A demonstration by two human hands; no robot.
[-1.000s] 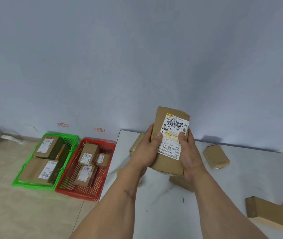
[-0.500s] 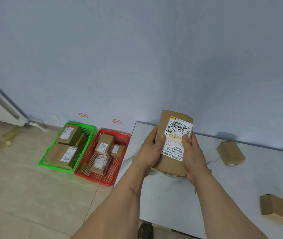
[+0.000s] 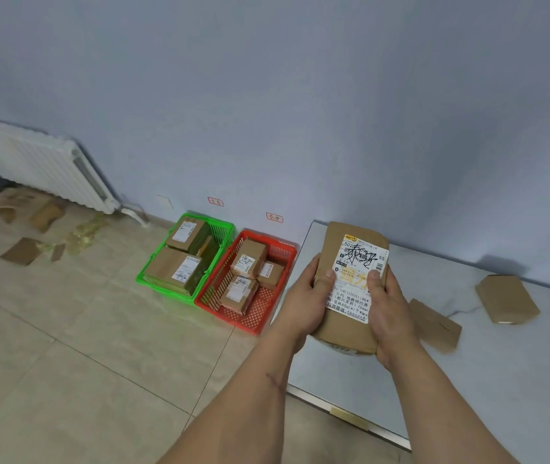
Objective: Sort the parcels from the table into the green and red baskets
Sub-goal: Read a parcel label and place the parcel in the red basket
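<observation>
I hold a brown cardboard parcel with a white printed label (image 3: pixel 350 289) upright above the left end of the white marble-look surface (image 3: pixel 468 363). My left hand (image 3: pixel 303 303) wraps its left edge, my right hand (image 3: pixel 389 313) its right, both thumbs pressed on the label. On the floor to the left stand the green plastic basket (image 3: pixel 225 229) and red plastic basket (image 3: pixel 253 316), touching, I think, each holding parcels.

two baskets stand on the floor: one green basket (image 3: pixel 223 229) with two parcels plainly in view, and one red basket (image 3: pixel 283 252) with three parcels. one parcel (image 3: pixel 350 289) is held up between two hands. three more parcels lie on the surface (image 3: pixel 518 380), the third cut by the picture's right edge. two small red-edged tags are stuck on the wall.
</observation>
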